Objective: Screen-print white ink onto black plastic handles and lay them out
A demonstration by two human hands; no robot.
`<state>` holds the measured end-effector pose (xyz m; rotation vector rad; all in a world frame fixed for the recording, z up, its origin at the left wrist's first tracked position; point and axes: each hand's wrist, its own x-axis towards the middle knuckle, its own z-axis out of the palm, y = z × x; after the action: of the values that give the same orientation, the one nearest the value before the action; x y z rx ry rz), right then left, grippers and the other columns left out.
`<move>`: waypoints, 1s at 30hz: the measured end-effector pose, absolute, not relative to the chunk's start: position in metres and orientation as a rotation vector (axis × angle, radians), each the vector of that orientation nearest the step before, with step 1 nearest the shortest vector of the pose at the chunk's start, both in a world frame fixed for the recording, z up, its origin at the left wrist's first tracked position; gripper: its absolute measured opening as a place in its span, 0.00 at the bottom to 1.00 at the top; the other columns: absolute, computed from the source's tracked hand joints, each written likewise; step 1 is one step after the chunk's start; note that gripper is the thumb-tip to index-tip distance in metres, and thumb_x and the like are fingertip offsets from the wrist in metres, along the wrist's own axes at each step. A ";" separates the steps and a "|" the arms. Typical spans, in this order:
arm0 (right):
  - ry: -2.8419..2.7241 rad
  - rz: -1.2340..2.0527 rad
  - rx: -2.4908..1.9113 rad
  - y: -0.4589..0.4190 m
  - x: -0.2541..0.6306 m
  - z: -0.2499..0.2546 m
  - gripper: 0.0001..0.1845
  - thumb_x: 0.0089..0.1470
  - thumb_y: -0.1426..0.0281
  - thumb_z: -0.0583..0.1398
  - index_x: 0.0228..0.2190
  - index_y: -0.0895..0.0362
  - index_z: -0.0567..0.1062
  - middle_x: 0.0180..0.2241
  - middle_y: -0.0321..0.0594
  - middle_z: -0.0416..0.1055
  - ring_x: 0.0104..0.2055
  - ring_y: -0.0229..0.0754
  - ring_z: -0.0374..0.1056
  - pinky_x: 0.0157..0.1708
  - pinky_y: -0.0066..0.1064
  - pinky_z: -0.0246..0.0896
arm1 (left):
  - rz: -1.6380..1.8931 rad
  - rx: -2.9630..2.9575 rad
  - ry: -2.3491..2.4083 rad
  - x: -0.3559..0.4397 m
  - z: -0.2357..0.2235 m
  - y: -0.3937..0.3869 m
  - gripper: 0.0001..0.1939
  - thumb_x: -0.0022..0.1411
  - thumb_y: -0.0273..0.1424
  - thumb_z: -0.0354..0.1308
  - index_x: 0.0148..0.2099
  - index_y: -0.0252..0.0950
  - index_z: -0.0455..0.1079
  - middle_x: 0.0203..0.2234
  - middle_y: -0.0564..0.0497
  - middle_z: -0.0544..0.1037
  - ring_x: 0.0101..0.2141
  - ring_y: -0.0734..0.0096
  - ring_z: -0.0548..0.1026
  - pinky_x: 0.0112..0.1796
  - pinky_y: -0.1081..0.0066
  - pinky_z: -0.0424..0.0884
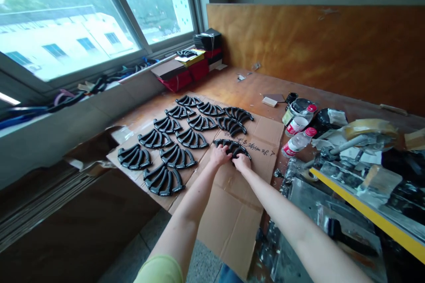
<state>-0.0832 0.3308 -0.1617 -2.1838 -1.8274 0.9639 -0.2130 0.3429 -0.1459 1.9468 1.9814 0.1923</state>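
- The left hand [220, 155], near the centre of the frame, has its fingers bent onto the left part of a glossy black, fan-shaped set of curved strips [229, 142]; whether it is clamped there I cannot tell.
- The right hand [242, 162], just beside it to the right, touches the same fan-shaped set near its right end with fingers curled; its grip is partly hidden, so I cannot tell how firm it is.
- That set lies just right of the frame's centre, on a flat, creased brown cardboard sheet [224, 216] that reaches down toward the bottom of the frame.
- Black handwriting [255, 146] marks the cardboard just right of the set.
- More glossy black fan-shaped sets [178, 156] lie in slanting rows on the sheet, from the centre-left of the frame up toward its upper middle.
- Two clear plastic bottles with red caps [295, 143] stand right of centre, beyond the cardboard's right edge.
- A roll of yellowish tape [370, 129] and a long yellow-edged bar [365, 212] sit at the right side.
- A red box [177, 80] stands on the brown wooden table [232, 84] in the upper middle, near the window [156, 8] at upper left.
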 end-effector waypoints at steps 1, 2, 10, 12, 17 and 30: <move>-1.835 0.969 -2.173 0.340 -0.092 -0.163 0.22 0.50 0.64 0.60 0.47 0.57 0.76 0.44 0.48 0.76 0.51 0.50 0.68 0.47 0.34 0.63 | 0.190 1.939 2.004 -0.220 -0.149 0.351 0.20 0.58 0.43 0.57 0.49 0.38 0.73 0.46 0.43 0.73 0.45 0.57 0.73 0.48 0.62 0.65; -1.849 0.971 -2.153 0.347 -0.100 -0.164 0.23 0.50 0.64 0.60 0.48 0.57 0.76 0.44 0.49 0.76 0.51 0.51 0.68 0.47 0.35 0.63 | 0.193 1.925 2.036 -0.226 -0.152 0.357 0.20 0.59 0.42 0.55 0.50 0.37 0.72 0.46 0.41 0.72 0.45 0.56 0.73 0.48 0.62 0.65; -1.989 1.049 -1.870 0.372 -0.116 -0.143 0.31 0.53 0.68 0.59 0.59 0.55 0.63 0.50 0.49 0.72 0.52 0.48 0.68 0.49 0.35 0.62 | 0.511 1.831 2.187 -0.242 -0.171 0.338 0.27 0.65 0.39 0.49 0.62 0.32 0.60 0.60 0.34 0.63 0.53 0.54 0.71 0.49 0.63 0.67; -1.975 1.049 -1.810 0.352 -0.102 -0.135 0.30 0.53 0.70 0.59 0.58 0.57 0.65 0.50 0.49 0.72 0.52 0.48 0.68 0.50 0.36 0.61 | 0.693 1.807 2.118 -0.235 -0.173 0.315 0.24 0.65 0.39 0.50 0.59 0.34 0.64 0.59 0.37 0.65 0.50 0.57 0.73 0.47 0.64 0.69; -2.028 0.999 -1.428 0.244 -0.031 -0.107 0.18 0.54 0.74 0.59 0.47 0.53 0.74 0.46 0.41 0.74 0.42 0.40 0.71 0.45 0.32 0.66 | 0.812 1.645 1.860 -0.197 -0.168 0.248 0.18 0.65 0.40 0.50 0.52 0.37 0.69 0.53 0.40 0.71 0.36 0.67 0.78 0.39 0.65 0.72; -2.263 0.383 -1.519 0.086 0.223 -0.096 0.24 0.54 0.63 0.63 0.52 0.55 0.72 0.55 0.47 0.68 0.59 0.53 0.62 0.59 0.48 0.57 | 1.041 1.146 0.960 -0.022 -0.010 0.178 0.26 0.58 0.44 0.56 0.54 0.36 0.69 0.35 0.48 0.78 0.30 0.72 0.75 0.30 0.73 0.73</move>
<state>0.2235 0.0858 -0.0964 -1.5192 -2.2628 0.3833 -0.0222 0.1782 -0.0098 1.1456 0.9601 1.0412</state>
